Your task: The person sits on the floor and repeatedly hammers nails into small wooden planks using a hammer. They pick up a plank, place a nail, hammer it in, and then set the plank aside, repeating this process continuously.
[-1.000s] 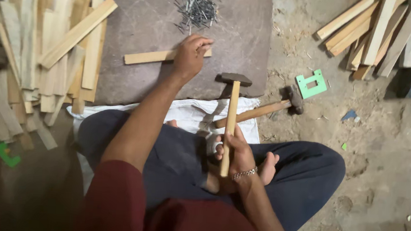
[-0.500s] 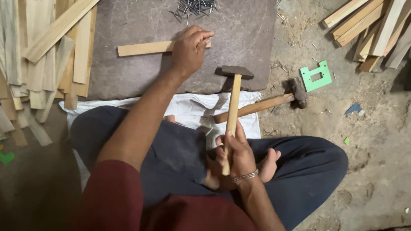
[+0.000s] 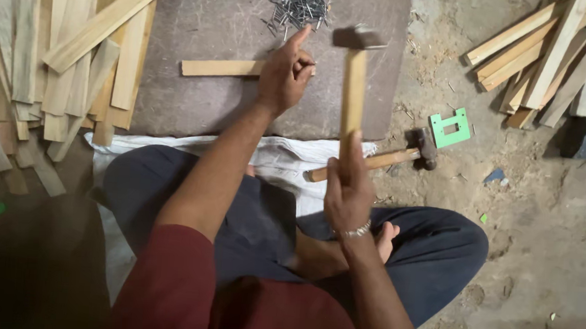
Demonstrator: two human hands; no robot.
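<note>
The person sits cross-legged on the ground, and the left hand (image 3: 284,72) rests on the right end of a short pale wooden strip (image 3: 221,67) that lies flat on a dark grey-brown square board (image 3: 201,111). The index finger points up toward the far edge of the board, while the thumb and the other fingers are drawn together at the end of the strip; whether they pinch a nail there I cannot tell. The right hand (image 3: 349,188) is wrapped tight around the lower part of a wooden-handled hammer with a dark metal head (image 3: 354,87). The hammer stands upright above the board, its head blurred, just to the right of the left hand.

A heap of thin grey metal nails (image 3: 297,2) lies at the far edge of the board, just beyond the pointing finger. A big pile of pale wooden slats (image 3: 63,49) covers the left edge of the board and the ground beside it. A second hammer with a wooden handle (image 3: 381,158) lies on the earth at the near right corner of the board, partly on a white cloth (image 3: 280,160). Beside its head lies a small flat green plastic piece with a rectangular hole (image 3: 450,127). Another bundle of wooden slats (image 3: 544,51) lies well apart on the right.
</note>
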